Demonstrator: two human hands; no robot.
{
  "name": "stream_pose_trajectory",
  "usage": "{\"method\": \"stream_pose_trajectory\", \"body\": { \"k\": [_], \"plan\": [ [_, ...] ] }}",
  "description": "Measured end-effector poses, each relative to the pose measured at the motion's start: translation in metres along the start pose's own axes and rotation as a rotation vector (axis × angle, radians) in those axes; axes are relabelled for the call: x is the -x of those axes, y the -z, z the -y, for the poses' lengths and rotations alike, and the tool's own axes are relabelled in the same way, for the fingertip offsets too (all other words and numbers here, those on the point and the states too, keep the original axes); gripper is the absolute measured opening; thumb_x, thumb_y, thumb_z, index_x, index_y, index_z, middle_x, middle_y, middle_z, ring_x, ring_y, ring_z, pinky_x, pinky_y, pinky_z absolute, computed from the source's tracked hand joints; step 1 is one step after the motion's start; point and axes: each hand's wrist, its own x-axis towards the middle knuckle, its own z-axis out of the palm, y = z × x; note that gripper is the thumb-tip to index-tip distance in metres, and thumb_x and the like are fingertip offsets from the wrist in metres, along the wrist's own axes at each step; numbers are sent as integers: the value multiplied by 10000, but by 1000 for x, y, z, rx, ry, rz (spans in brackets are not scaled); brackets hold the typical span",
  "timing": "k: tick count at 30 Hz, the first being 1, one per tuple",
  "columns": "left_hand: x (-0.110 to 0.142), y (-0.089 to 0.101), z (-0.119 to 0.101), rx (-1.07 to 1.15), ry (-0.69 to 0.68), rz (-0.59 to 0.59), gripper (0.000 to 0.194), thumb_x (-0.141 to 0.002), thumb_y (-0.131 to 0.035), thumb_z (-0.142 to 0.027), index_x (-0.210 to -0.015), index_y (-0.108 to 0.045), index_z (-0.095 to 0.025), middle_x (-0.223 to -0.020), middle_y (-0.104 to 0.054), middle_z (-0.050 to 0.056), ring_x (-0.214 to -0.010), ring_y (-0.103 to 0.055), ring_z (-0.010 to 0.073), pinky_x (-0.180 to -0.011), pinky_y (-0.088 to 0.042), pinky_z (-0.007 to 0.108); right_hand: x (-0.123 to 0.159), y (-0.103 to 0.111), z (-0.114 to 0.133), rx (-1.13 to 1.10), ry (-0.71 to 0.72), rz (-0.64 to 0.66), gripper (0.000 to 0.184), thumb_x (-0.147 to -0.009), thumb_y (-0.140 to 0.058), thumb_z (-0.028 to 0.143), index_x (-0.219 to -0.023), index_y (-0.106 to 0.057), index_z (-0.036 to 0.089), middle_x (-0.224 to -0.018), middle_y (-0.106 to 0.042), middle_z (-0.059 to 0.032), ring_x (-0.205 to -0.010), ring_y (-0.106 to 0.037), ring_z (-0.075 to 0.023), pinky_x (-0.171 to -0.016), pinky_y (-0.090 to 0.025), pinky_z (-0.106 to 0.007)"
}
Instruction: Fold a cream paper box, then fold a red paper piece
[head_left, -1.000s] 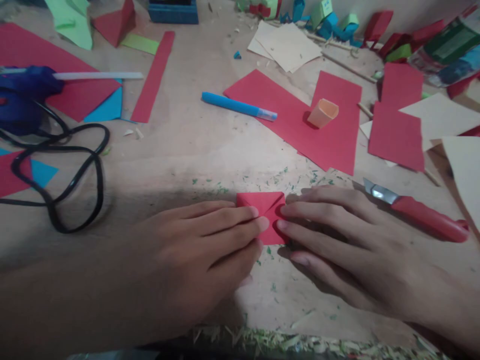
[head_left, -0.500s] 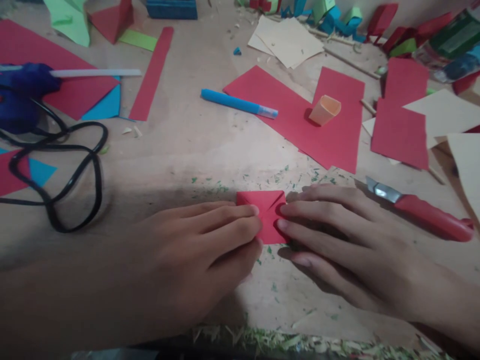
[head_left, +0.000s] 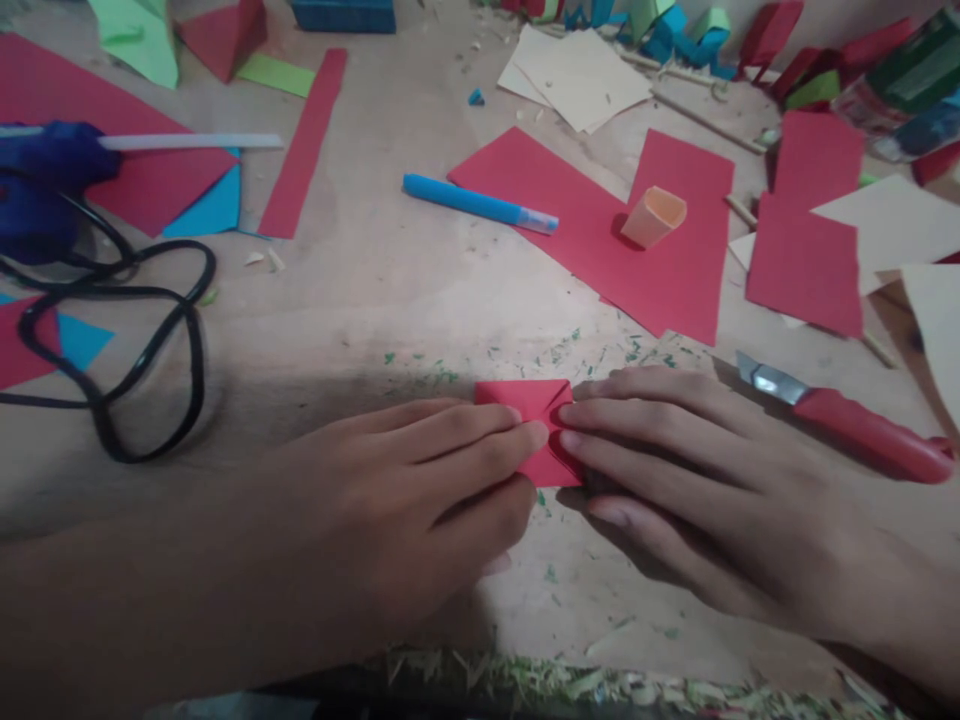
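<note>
A small folded square of red paper (head_left: 551,465) lies flat on the table between my hands, with slanting creases showing near its top. My left hand (head_left: 420,490) covers its left side, the fingers close together and their tips pressing the paper down. From the right, my right hand (head_left: 697,480) rests with fingers stretched out and slightly spread, two fingertips touching the paper's right edge. The underside of the paper is hidden. Just beyond my right hand is a knife with a red handle (head_left: 874,430), its short blade pointing left.
A blue marker (head_left: 472,204) and an orange paper tube (head_left: 652,218) lie on red sheets (head_left: 600,265). At left are a blue glue gun (head_left: 45,190) and its looped black cord (head_left: 199,350). Cream paper (head_left: 577,80) is at the back; shavings (head_left: 540,680) line the front edge.
My left fingertips have slid slightly to the right over the red paper, covering more of its middle. My right hand has stayed nearly in place at the right edge.
</note>
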Motion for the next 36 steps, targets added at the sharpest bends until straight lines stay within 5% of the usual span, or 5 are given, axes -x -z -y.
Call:
{"method": "stream_pose_trajectory", "body": {
  "k": [20, 29, 36],
  "plan": [
    [2, -4, 0, -58, -25, 13, 251, -1042, -544, -195, -1236, -681, -115, -1384, -667, 120, -1301, -611, 269, -1234, -441, 434, -1, -1, -2, -54, -76, -27, 292, -964, -697, 179, -1242, -728, 93, -1281, -767, -103, -1257, -630, -267, -1130, -502, -418],
    [2, -5, -3, -40, -2, -15, 246, -1041, -538, -178, -1229, -680, -108, -1377, -669, 123, -1313, -598, 267, -1231, -433, 415, 0, -7, -1, -6, -214, -57, 304, -961, -695, 186, -1264, -719, 168, -1294, -768, -83, -1292, -630, -314, -1119, -486, -504],
    [3, -4, -3, -40, 3, -17, 238, -1043, -548, -194, -1224, -678, -112, -1382, -670, 126, -1308, -611, 269, -1236, -437, 422, 0, -1, 0, -7, -79, -48, 223, -952, -707, 183, -1167, -748, 141, -1222, -797, -82, -1267, -635, -305, -1088, -512, -460]
  ]
}}
